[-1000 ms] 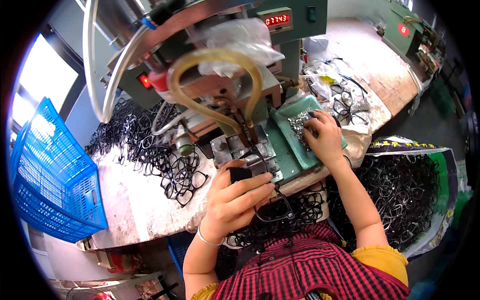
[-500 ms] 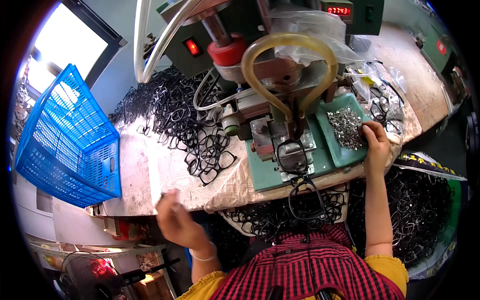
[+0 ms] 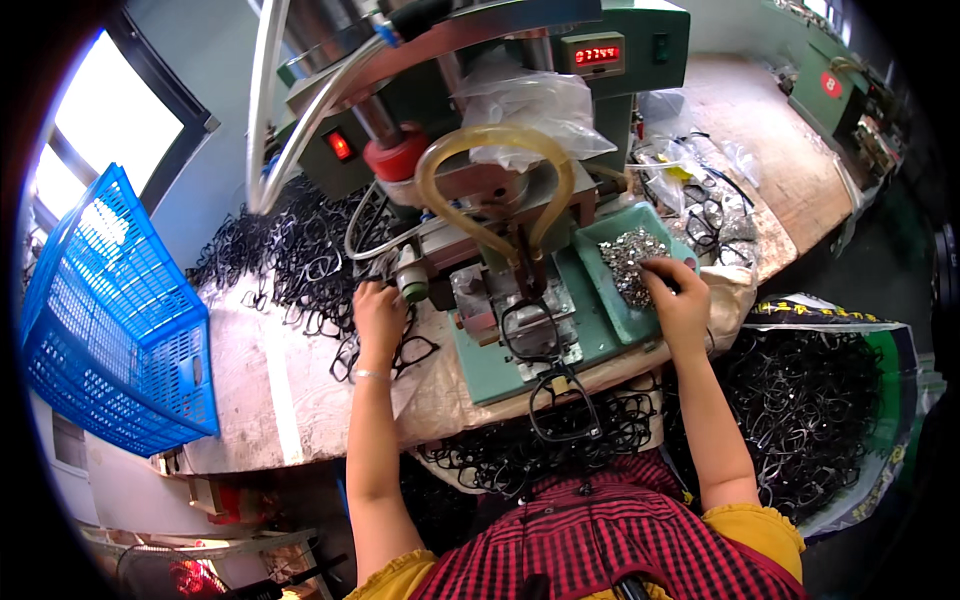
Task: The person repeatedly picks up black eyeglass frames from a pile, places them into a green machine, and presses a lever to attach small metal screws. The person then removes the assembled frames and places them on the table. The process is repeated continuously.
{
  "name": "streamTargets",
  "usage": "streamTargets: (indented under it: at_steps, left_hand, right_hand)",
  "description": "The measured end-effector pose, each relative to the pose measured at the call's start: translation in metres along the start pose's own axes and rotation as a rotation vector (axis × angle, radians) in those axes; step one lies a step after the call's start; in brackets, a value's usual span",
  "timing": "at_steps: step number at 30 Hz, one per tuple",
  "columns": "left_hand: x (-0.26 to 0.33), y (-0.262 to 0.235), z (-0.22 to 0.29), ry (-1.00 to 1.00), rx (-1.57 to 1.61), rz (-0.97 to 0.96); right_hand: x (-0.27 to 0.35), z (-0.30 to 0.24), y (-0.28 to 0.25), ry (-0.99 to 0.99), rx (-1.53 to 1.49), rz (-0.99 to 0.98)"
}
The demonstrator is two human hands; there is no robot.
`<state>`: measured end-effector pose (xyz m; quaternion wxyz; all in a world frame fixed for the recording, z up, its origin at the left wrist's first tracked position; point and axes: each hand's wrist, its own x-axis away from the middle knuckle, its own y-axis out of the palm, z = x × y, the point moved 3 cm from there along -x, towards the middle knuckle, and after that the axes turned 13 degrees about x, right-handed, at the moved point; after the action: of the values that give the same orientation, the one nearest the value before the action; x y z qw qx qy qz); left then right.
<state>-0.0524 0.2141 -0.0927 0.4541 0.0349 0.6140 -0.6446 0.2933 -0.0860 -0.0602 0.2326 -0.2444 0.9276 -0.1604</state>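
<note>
My left hand [image 3: 380, 318] is at the near edge of a heap of black eyeglass frames [image 3: 285, 245], fingers curled down. The fingertips are hidden, and I cannot make out what is in them. My right hand [image 3: 682, 300] reaches over the rim of a green tray [image 3: 634, 327]. Its thumb and fingers are pinched beside small silvery metal parts [image 3: 628, 262]; anything held is too small to name. Between my hands, a black eyeglass frame [image 3: 566, 437] sits at the metal fixture [image 3: 548, 330] of a green press [image 3: 480, 385], one rim hanging past the table's front edge.
A blue plastic basket [image 3: 125, 335] stands tilted at the left. More black frames lie by my lap [image 3: 620, 415] and fill a large sack [image 3: 800, 420] at the right. A yellowish hose [image 3: 432, 170] loops before the press. Plastic bags [image 3: 520, 110] hang on it.
My left hand has moved forward and right, from the table's front edge to the heap of frames. My right hand stays at the tray, fingers farther in. The view has shifted.
</note>
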Motion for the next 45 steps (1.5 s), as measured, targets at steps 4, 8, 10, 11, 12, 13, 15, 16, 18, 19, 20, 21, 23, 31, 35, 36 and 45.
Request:
streamTargets:
  at_steps: [4,8,10,11,12,13,15,16,18,19,20,21,23,31,35,36,45]
  left_hand:
    - [0.014,-0.061,0.029,-0.155,0.085,0.121]
    - [0.004,-0.088,0.058,-0.197,0.381,0.379]
    - [0.011,-0.079,0.055,-0.292,0.605,0.455]
    - [0.006,-0.078,0.077,-0.304,0.695,0.486]
    - [0.017,-0.067,0.068,-0.415,0.817,0.486]
    - [0.021,-0.060,0.075,-0.488,0.929,0.493]
    - [0.039,-0.046,0.089,-0.581,1.110,0.523]
    - [0.048,-0.041,0.093,-0.599,1.180,0.550]
    - [0.057,-0.041,0.099,-0.608,1.252,0.573]
    - [0.053,-0.045,0.105,-0.578,1.301,0.611]
    - [0.047,-0.051,0.112,-0.548,1.350,0.650]
    - [0.034,-0.065,0.121,-0.402,1.398,0.609]
    - [0.003,-0.104,0.160,-0.070,1.405,0.624]
    - [-0.041,-0.138,0.211,0.167,1.158,0.546]
    - [-0.016,-0.112,0.234,0.233,0.899,0.181]
    - [-0.014,-0.109,0.243,0.294,0.855,0.094]
    - [-0.019,-0.095,0.259,0.458,0.636,-0.026]
  right_hand:
    - [0.020,0.008,-0.036,0.003,0.103,0.054]
    - [0.018,-0.046,-0.024,-0.130,-0.046,-0.071]
    - [0.010,-0.084,-0.004,-0.281,-0.113,-0.138]
    - [0.006,-0.101,0.008,-0.376,-0.132,-0.154]
    - [0.005,-0.111,0.021,-0.414,-0.179,-0.124]
    - [0.005,-0.116,0.030,-0.336,-0.242,-0.135]
    - [0.013,-0.124,0.037,-0.227,-0.291,-0.179]
    - [0.017,-0.123,0.041,-0.169,-0.314,-0.212]
    - [0.018,-0.117,0.049,-0.136,-0.412,-0.195]
    - [0.018,-0.114,0.051,-0.121,-0.464,-0.186]
    - [0.020,-0.113,0.053,-0.106,-0.499,-0.220]
    - [0.019,-0.114,0.053,-0.100,-0.536,-0.249]
    - [0.020,-0.125,0.049,-0.065,-0.572,-0.343]
    - [0.031,-0.145,0.033,-0.086,-0.531,-0.377]
    - [0.002,-0.110,0.016,-0.425,-0.003,-0.225]
    - [-0.010,-0.085,0.019,-0.468,0.260,-0.174]
    - [-0.025,0.005,0.022,-0.401,0.599,0.077]
